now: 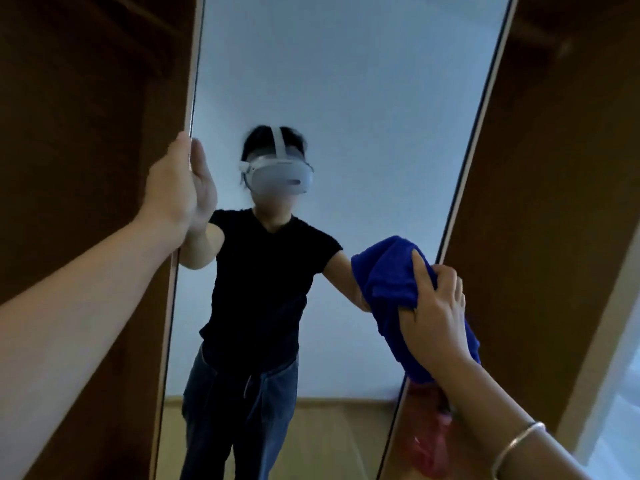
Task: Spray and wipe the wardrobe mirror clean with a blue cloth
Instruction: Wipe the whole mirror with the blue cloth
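Note:
The tall wardrobe mirror (363,98) fills the middle of the head view and reflects a person in a black top and a headset. My left hand (173,185) grips the mirror door's left edge, fingers wrapped round the frame. My right hand (436,313) holds a bunched blue cloth (384,278) and presses it against the glass near the mirror's right edge, at about mid-height. No spray bottle is clearly visible.
Dark brown wardrobe panels (554,168) flank the mirror on both sides. Something red and blurred (429,441) lies low beside the mirror's right edge. A pale bright surface (620,393) shows at the far lower right. Wooden floor is reflected at the mirror's bottom.

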`<state>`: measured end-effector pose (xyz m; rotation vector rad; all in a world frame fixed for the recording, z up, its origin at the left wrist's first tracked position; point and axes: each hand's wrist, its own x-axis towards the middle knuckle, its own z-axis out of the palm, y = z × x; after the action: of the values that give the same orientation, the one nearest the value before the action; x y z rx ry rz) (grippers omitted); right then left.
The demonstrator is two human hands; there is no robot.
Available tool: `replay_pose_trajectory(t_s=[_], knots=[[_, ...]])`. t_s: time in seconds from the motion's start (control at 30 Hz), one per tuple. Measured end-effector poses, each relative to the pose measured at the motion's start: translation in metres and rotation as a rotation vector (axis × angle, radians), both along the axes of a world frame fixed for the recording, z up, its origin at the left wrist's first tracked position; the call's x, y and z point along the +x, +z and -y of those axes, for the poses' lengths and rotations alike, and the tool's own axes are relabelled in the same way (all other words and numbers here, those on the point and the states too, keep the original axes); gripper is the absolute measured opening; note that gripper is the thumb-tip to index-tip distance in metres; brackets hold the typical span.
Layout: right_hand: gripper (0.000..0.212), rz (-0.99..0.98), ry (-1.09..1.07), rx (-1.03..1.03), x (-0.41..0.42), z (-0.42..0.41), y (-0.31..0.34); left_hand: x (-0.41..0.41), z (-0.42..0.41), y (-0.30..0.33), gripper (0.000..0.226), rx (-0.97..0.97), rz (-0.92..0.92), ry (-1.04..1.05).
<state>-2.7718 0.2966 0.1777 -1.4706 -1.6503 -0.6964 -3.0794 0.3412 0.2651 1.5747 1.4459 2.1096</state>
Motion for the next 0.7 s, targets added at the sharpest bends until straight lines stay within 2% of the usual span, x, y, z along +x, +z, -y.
replay_pose_trajectory(t_s=[0.07, 0.13, 0.23, 0.27, 0.43, 0.5, 0.63, 0.7], knots=[[0.065, -0.041, 0.017, -0.023, -0.006, -0.005, 0.031, 0.002, 0.008, 0.020, 0.043, 0.017, 0.004, 0.056], [0.065, -0.037, 0.017, 0.014, -0.011, -0.006, 0.056, 0.004, 0.016, 0.041, 0.033, 0.087, 0.051, 0.030], [0.064, -0.035, -0.007, 0.051, -0.013, -0.008, 0.095, 0.011, 0.017, 0.065, 0.046, 0.076, 0.281, -0.152], [0.064, -0.038, -0.015, 0.068, -0.011, -0.009, 0.110, 0.012, 0.016, 0.077, 0.050, 0.086, 0.303, -0.185], [0.059, -0.077, -0.042, 0.179, 0.001, -0.013, 0.192, 0.012, 0.019, 0.143, 0.047, 0.233, 0.271, -0.215], [0.059, -0.091, -0.067, 0.202, 0.002, -0.015, 0.223, 0.010, 0.011, 0.163, 0.047, 0.280, 0.312, -0.261], [0.058, -0.137, -0.124, 0.283, -0.005, -0.023, 0.276, 0.003, -0.014, 0.178, 0.037, 0.257, 0.322, -0.206], [0.057, -0.189, -0.149, 0.341, -0.011, -0.028, 0.296, -0.001, -0.018, 0.175, 0.043, 0.267, 0.290, -0.161]])
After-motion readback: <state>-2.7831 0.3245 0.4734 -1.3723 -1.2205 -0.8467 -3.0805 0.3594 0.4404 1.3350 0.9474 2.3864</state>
